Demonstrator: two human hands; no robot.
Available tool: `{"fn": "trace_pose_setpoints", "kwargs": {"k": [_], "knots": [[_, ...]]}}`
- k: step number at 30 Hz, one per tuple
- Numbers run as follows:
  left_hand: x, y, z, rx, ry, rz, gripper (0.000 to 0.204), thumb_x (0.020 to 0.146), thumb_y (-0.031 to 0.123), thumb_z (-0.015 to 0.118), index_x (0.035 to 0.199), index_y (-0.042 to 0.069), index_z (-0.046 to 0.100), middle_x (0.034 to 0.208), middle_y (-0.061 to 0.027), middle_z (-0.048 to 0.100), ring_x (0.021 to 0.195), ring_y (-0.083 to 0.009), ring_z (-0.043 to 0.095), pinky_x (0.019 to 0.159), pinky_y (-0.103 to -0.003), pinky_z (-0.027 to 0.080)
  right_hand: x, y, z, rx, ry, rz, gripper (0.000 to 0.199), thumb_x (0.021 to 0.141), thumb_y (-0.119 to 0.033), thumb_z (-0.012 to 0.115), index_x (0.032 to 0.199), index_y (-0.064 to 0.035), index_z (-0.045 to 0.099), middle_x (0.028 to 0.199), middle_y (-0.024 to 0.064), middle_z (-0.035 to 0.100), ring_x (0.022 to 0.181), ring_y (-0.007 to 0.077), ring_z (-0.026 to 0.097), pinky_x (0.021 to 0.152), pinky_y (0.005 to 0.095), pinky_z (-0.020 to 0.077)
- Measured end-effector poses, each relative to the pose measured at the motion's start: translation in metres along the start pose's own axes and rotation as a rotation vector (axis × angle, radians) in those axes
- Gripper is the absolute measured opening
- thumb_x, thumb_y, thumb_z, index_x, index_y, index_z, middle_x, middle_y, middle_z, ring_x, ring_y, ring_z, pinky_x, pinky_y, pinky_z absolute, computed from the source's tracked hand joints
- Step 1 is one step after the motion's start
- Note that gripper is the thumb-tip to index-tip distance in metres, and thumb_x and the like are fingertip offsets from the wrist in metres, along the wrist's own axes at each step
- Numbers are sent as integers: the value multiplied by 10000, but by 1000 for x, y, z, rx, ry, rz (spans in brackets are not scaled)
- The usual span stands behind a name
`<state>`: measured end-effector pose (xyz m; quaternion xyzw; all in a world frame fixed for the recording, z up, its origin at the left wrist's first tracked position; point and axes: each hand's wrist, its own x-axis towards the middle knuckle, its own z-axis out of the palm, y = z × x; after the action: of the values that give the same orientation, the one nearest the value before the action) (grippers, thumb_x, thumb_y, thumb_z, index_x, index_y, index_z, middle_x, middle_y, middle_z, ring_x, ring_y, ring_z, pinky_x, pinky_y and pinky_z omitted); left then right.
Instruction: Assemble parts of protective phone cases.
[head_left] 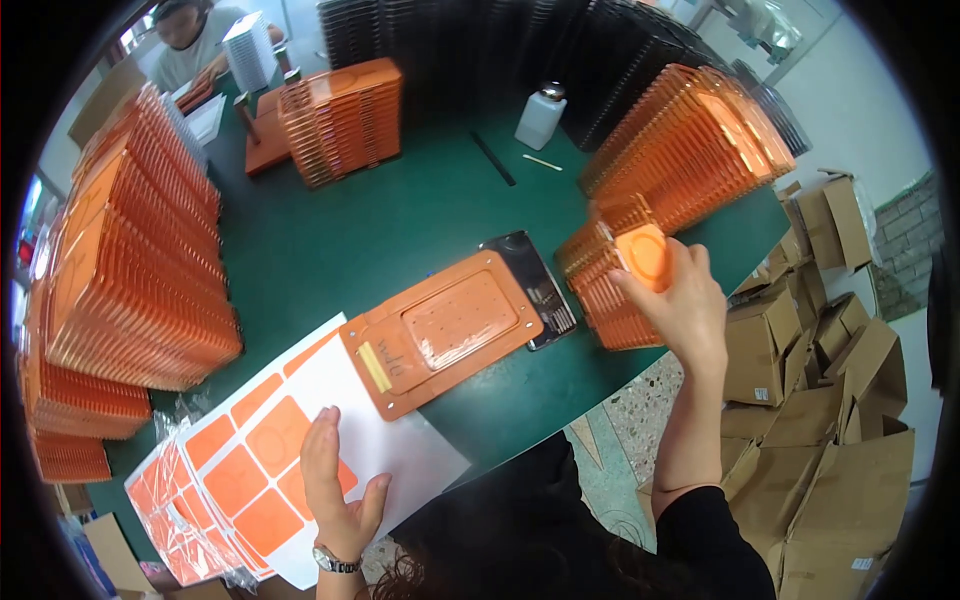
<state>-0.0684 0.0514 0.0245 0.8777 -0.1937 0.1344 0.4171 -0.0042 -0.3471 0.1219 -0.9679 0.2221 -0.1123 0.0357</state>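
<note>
My right hand has its thumb and fingers around a clear orange plastic case with a bright orange sticker, on top of a short stack of similar cases. My left hand holds nothing, its fingers apart, over white sheets of orange stickers. Between my hands lies a flat orange-brown fixture plate with a recessed rectangle, small holes and a yellow strip. A black flat tray-like piece lies partly under its right end.
Tall stacks of orange cases stand at the left, back and right. A white pump bottle, a black strip and a swab-like stick sit far back. Cardboard boxes crowd the right floor. Another person sits far left.
</note>
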Motion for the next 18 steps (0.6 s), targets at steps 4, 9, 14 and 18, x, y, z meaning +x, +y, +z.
{"fn": "trace_pose_setpoints", "kwargs": {"k": [4,9,14,18], "knots": [[-52,-6,-11,168,-20,-139,593,818,80,776,1369,-5,574,1337,-212,621,1291,-424,546,1091,-527,425,-8,8,8,-22,-16,-27,772,824,-655,715,1281,-44,601,1158,194,591,992,430,668,838,505,541],[-107,-7,-8,241,-115,-180,480,812,65,771,1273,36,641,1350,-166,616,1319,-399,539,1126,-561,405,-9,11,10,82,97,-247,643,894,-388,777,1336,31,571,1334,228,574,1245,378,563,1066,423,438],[-114,2,-5,120,-110,-207,459,881,37,692,1333,65,613,1433,-166,571,1373,-378,505,1172,-540,377,-69,-102,5,680,-95,-839,399,914,-85,692,1292,22,622,1274,179,635,1200,303,609,1047,400,464],[-127,-21,-42,139,109,-278,495,910,-58,557,1392,54,573,1415,-180,589,1341,-373,545,1175,-534,382,-160,-217,67,913,-580,-1247,298,875,-32,675,1172,-9,661,1170,152,644,1072,345,639,917,407,525]]}}
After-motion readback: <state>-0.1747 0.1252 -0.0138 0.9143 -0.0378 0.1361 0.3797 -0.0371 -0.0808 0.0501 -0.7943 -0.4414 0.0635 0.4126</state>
